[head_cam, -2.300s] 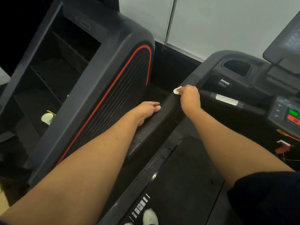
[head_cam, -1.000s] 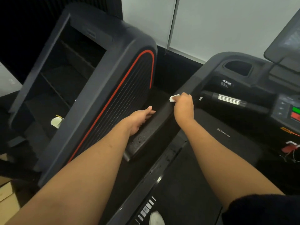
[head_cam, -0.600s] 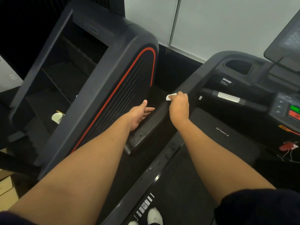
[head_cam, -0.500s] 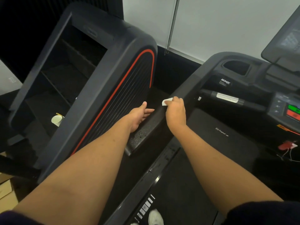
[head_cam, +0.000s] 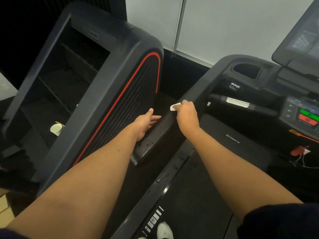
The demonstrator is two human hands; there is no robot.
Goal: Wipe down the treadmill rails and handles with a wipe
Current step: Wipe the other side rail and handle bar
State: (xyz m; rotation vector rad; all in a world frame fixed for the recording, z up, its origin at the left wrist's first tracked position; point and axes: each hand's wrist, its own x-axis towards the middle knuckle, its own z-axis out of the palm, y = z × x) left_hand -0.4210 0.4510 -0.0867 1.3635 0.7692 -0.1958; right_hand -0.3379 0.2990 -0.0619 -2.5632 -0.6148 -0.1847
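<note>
A black treadmill fills the right side of the head view. Its left side rail (head_cam: 155, 135) runs from the centre up toward the console and is speckled with droplets near its lower end. My right hand (head_cam: 187, 115) grips a small white wipe (head_cam: 174, 107) and holds it on top of the rail. My left hand (head_cam: 146, 124) rests on the rail's outer left edge with fingers straight. A crossbar handle (head_cam: 240, 102) with a silver grip sits ahead of my right hand.
Another dark exercise machine (head_cam: 110, 94) with a red stripe stands close on the left. A white paper cup (head_cam: 56, 129) lies inside its frame. The console (head_cam: 305, 114) with green and red buttons is at the right. A red safety clip (head_cam: 299, 150) hangs below it. My white shoe (head_cam: 164, 230) is on the side strip.
My right hand has drawn the wipe back along the rail from near the console toward me. My left hand has shifted to the rail's outer edge.
</note>
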